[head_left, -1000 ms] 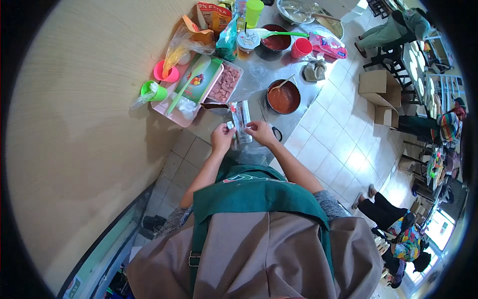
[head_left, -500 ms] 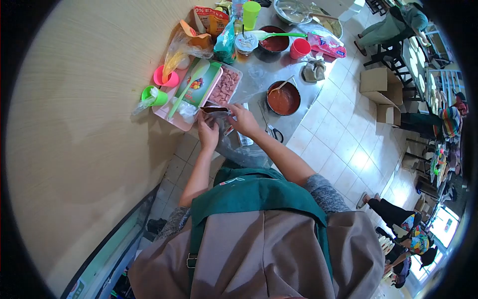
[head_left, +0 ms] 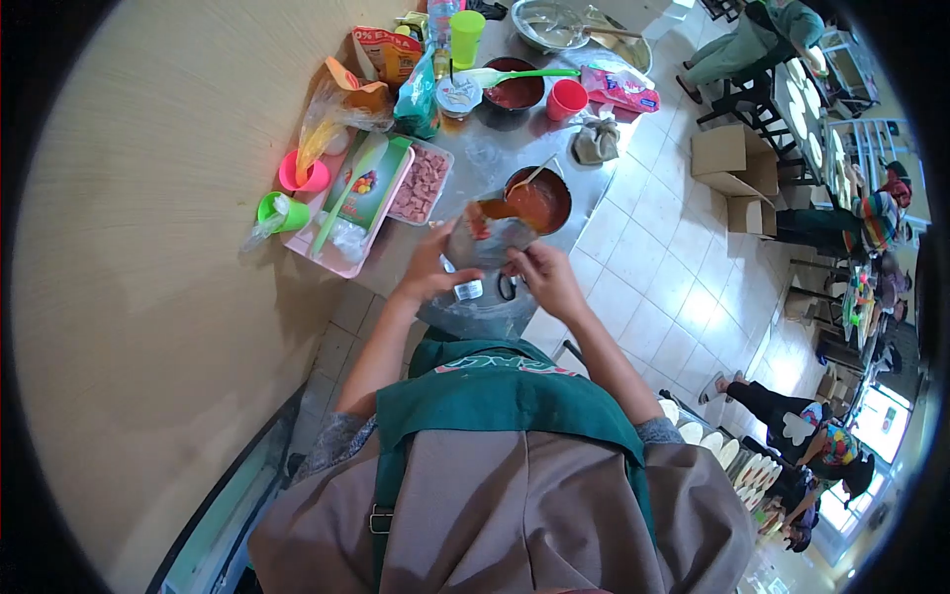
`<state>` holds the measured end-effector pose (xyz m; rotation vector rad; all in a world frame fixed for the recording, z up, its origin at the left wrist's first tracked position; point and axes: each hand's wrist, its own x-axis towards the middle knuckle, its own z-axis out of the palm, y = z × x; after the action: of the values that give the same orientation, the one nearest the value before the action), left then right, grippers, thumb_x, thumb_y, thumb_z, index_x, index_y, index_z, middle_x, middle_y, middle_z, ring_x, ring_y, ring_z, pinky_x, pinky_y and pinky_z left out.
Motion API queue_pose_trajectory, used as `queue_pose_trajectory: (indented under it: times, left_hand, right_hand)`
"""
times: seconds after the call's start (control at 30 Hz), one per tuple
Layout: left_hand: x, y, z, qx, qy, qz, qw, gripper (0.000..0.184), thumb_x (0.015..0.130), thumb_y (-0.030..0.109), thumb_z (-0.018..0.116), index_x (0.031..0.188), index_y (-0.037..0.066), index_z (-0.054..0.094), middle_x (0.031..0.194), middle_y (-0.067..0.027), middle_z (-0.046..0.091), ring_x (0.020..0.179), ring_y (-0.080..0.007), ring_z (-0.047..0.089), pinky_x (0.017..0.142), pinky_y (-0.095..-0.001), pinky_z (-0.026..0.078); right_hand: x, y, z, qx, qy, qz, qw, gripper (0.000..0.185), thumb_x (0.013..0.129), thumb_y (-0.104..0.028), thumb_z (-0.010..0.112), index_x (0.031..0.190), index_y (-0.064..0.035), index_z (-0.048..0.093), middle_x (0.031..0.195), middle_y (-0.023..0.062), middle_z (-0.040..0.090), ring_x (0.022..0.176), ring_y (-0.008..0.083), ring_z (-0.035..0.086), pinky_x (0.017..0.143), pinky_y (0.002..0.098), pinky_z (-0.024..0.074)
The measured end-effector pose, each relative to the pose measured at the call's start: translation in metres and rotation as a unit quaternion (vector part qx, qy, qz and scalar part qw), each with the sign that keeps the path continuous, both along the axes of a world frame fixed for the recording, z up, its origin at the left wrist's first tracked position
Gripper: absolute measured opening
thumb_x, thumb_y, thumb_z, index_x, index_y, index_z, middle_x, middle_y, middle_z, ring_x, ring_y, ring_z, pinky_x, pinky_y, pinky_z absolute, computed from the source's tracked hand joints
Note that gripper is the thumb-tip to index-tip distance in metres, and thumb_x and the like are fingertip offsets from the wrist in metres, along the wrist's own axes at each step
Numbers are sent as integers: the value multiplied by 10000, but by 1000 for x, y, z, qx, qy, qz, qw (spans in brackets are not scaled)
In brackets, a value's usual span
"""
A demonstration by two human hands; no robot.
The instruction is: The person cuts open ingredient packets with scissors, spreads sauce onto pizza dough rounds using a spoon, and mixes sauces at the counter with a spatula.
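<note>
A clear plastic bag (head_left: 487,246) with reddish-brown sauce inside hangs between my hands above the near part of the metal table. My left hand (head_left: 427,269) grips the bag's left side, thumb and fingers curved around it. On the other side, my right hand (head_left: 550,281) pinches the plastic by its edge. Just beyond the bag stands a dark bowl of red sauce (head_left: 542,206) with a spoon (head_left: 532,176) resting in it. Partly hidden below the bag are scissors (head_left: 508,287) and a small white printed packet (head_left: 468,290).
A pink tray (head_left: 341,265) holds a green-lidded box (head_left: 368,188) and a spatula (head_left: 343,208). Diced pink meat fills a clear container (head_left: 420,182). Farther back are a second sauce bowl (head_left: 515,97), a red cup (head_left: 567,100) and a cloth (head_left: 596,142). Several people are off to the right.
Both hands have moved right with the bag, from the tray's near corner to beside the sauce bowl. The bag is now raised and its sauce-stained side shows. The view has shifted slightly.
</note>
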<state>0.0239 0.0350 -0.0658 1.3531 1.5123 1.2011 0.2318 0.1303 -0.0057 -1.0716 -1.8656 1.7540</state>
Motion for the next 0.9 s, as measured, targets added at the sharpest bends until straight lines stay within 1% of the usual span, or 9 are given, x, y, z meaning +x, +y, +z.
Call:
queue_pose_trajectory:
  times: [0.1, 0.2, 0.23, 0.33, 0.43, 0.53, 0.63, 0.73, 0.9]
  left_hand:
    - [46, 18, -13, -113, -238, -17, 965, 867, 659, 407, 851, 1310, 11, 437, 1215, -151, 589, 1112, -257, 575, 962, -370, 435]
    - [81, 28, -42, -160, -150, -21, 975, 925, 662, 445, 843, 1326, -16, 395, 1177, -174, 593, 1082, -242, 592, 923, -349, 467]
    - [91, 30, -47, -168, -95, -5, 981, 854, 684, 446, 826, 1272, -33, 433, 1124, -171, 616, 1031, -222, 612, 906, -345, 475]
    - [109, 36, -51, -256, -191, -8, 948, 787, 692, 470, 816, 1205, -19, 475, 1054, -142, 639, 937, -202, 643, 770, -318, 527]
    - [114, 43, -40, -300, -222, -2, 928, 681, 759, 429, 780, 1207, 11, 481, 1007, -90, 635, 819, -151, 648, 661, -299, 544]
    - [119, 50, -27, -345, -297, 11, 890, 634, 793, 444, 746, 1190, 13, 505, 1012, -84, 635, 846, -150, 647, 680, -317, 564]
    - [127, 53, -10, -348, -358, 31, 866, 608, 811, 466, 720, 1174, 19, 526, 1008, -71, 638, 868, -148, 646, 688, -323, 577]
    - [135, 55, -7, -329, -388, 65, 858, 622, 792, 510, 721, 1097, -5, 551, 975, -91, 644, 814, -163, 659, 624, -317, 586]
    - [139, 60, -6, -345, -454, 90, 817, 636, 773, 522, 733, 1101, 5, 559, 978, -90, 651, 822, -174, 665, 633, -308, 589]
  right_hand:
    - [23, 25, 5, -74, -28, -40, 996, 265, 975, -231, 539, 899, 18, 592, 705, 43, 610, 639, 105, 595, 591, 286, 507]
    - [49, 52, -47, -110, -109, -57, 986, 280, 976, -244, 538, 894, 18, 589, 699, 48, 606, 591, 109, 581, 537, 275, 496]
    - [52, 57, -59, -105, -97, -64, 988, 298, 968, -257, 543, 879, 23, 592, 666, 50, 594, 534, 115, 561, 472, 275, 472]
    - [58, 73, -76, -91, -181, -50, 978, 308, 950, -269, 553, 852, 18, 600, 615, 48, 569, 493, 121, 542, 442, 274, 447]
    - [59, 83, -80, -97, -233, -52, 966, 339, 931, -293, 563, 802, 17, 609, 576, 51, 549, 457, 130, 524, 423, 285, 431]
    - [60, 92, -81, -112, -248, -57, 961, 379, 924, -313, 556, 771, 29, 615, 570, 61, 551, 458, 146, 529, 427, 305, 427]
    - [58, 96, -80, -85, -263, -55, 959, 380, 931, -327, 548, 746, -1, 614, 559, 27, 519, 448, 122, 477, 412, 296, 388]
    - [55, 99, -82, -78, -273, -66, 957, 389, 924, -339, 545, 788, 11, 648, 577, 39, 542, 455, 131, 482, 425, 308, 394]
    - [55, 103, -72, -111, -285, -61, 950, 438, 926, -402, 540, 891, 13, 673, 638, 47, 586, 503, 144, 519, 453, 302, 425]
